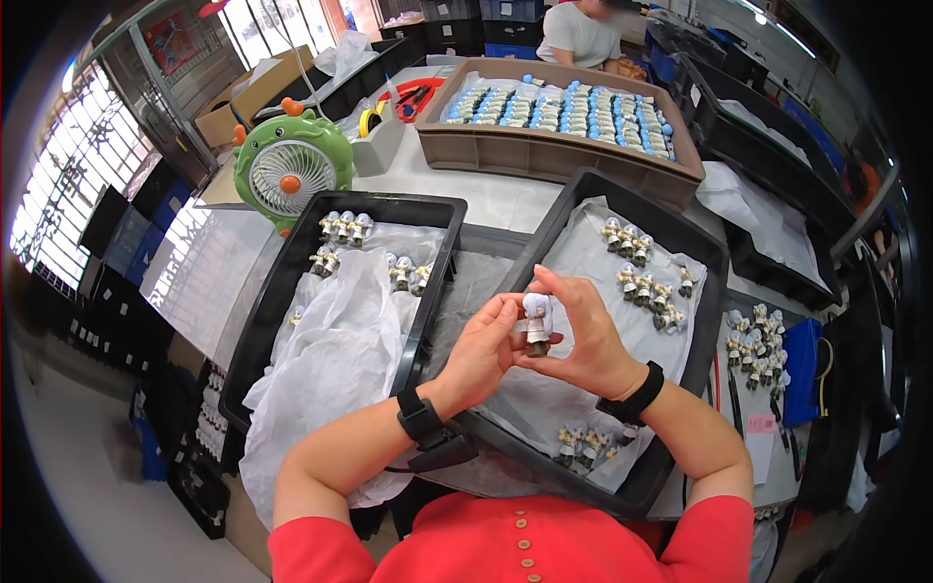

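Observation:
A small figurine with pale lilac hair, a white outfit and a dark base is held upright in front of my chest. My left hand closes on it from the left, fingertips at its side and behind it. Around its right side curves my right hand, with the index finger near the head and the thumb near the base. Both hands are over the left edge of a black tray lined with thin white sheet. Similar figurines lie in groups in its far part, and more figurines lie at its near end.
Left stands another black tray with figurines and crumpled white paper. Behind are a green fan and a brown crate of blue-and-white pieces. Loose figurines and a blue bin are at right. A person sits beyond.

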A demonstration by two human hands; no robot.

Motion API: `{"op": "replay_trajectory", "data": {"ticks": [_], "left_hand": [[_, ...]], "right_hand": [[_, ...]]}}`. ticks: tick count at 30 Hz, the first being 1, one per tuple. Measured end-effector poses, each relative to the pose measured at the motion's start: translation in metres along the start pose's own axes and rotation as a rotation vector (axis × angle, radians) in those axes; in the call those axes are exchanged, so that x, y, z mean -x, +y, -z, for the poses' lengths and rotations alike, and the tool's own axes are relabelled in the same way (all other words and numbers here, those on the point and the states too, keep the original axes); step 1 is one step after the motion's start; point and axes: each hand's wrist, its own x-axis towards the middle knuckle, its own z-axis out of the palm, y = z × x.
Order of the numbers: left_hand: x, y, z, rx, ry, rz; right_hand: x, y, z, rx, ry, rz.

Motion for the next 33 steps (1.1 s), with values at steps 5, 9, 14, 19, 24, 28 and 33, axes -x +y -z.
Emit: {"op": "replay_trajectory", "data": {"ticks": [5, 9, 14, 19, 24, 28, 33], "left_hand": [[0.001, 0.003, -0.005, 0.007, -0.036, 0.012], [0.0, 0.003, -0.004, -0.066, -0.087, 0.003], [0.001, 0.005, -0.003, 0.044, -0.103, 0.069], [0.001, 0.008, -0.003, 0.092, -0.094, 0.076], [0.001, 0.004, -0.007, 0.009, 0.004, 0.022], [-0.002, -0.009, 0.003, -0.244, 0.071, -0.081], [-0.002, 0.016, -0.002, -0.649, 0.225, -0.268]], "right_hand": [[0.0, -0.001, -0.002, 0.024, 0.009, 0.03], [0.002, 0.0, -0.004, -0.045, 0.011, -0.012], [0.004, -0.001, -0.005, -0.169, 0.009, -0.085], [0.002, -0.001, -0.007, -0.258, -0.009, -0.127], [-0.001, -0.005, -0.001, 0.045, -0.027, 0.028], [0.0, -0.01, -0.003, 0.212, -0.103, 0.098], [0.0, -0.01, -0.001, -0.352, -0.063, -0.272]]}}
